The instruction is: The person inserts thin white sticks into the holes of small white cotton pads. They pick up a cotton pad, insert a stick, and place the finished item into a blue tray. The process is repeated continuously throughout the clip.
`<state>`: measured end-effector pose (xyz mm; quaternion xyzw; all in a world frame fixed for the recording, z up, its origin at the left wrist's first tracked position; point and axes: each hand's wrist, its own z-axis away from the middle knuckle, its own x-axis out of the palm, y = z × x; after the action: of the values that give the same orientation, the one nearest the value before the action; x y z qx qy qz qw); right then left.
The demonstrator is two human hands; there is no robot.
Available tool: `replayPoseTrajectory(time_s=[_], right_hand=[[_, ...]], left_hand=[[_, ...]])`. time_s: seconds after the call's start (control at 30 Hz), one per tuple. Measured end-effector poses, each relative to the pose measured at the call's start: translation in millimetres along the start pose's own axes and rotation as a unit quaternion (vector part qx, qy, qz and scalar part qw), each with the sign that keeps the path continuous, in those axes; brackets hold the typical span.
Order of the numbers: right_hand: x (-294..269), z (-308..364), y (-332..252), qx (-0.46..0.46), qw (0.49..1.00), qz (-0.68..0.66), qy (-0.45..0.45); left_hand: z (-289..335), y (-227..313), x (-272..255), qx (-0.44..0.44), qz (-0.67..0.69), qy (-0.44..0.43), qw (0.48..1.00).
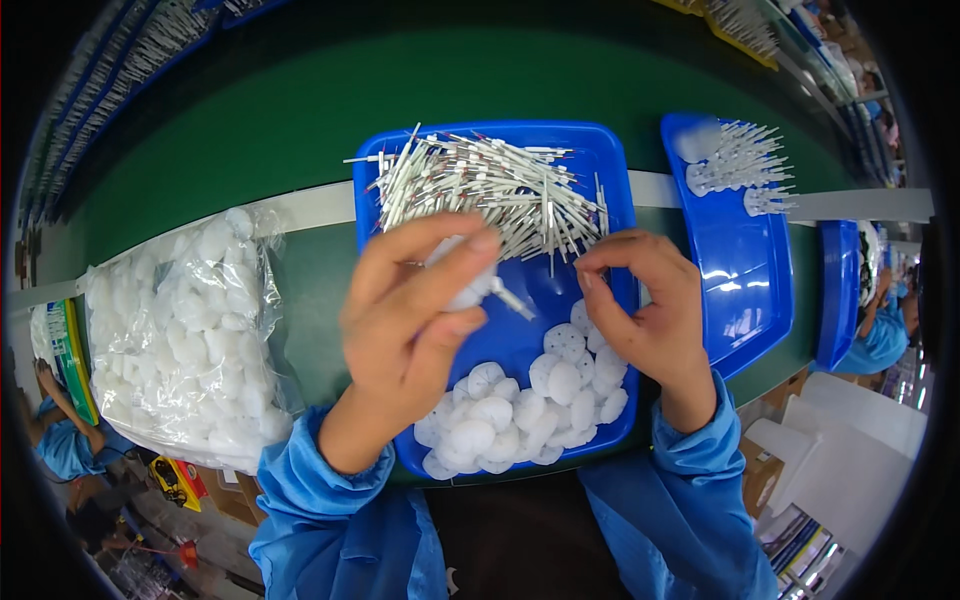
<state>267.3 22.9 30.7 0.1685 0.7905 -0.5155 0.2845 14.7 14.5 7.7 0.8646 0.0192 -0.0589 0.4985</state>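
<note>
My left hand (415,300) pinches a white round plastic disc (465,285) between thumb and fingers, above the blue tray (628,200). A short white rod (512,299) sticks out of the disc toward the right. My right hand (645,300) is over the tray's right side, with thumb and forefinger tips almost together; whether something thin is between them I cannot make out. Many thin white rods (480,185) with reddish ends lie heaped in the far half of the tray. Loose white discs (525,415) fill its near end.
A clear plastic bag (185,340) full of white discs lies at the left. Right of the tray, a second blue tray (745,290) holds discs with rods standing in them (740,165). A pale strip (320,208) crosses the green table (300,110). Other people work at both sides.
</note>
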Motion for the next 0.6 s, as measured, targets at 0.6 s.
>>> replayPoseTrajectory(time_s=[0.6], right_hand=[[14, -26, 14, 0.2, 0.964, -0.175, -0.006]], left_hand=[[2, -6, 4, -0.148, 0.066, 0.029, 0.986]])
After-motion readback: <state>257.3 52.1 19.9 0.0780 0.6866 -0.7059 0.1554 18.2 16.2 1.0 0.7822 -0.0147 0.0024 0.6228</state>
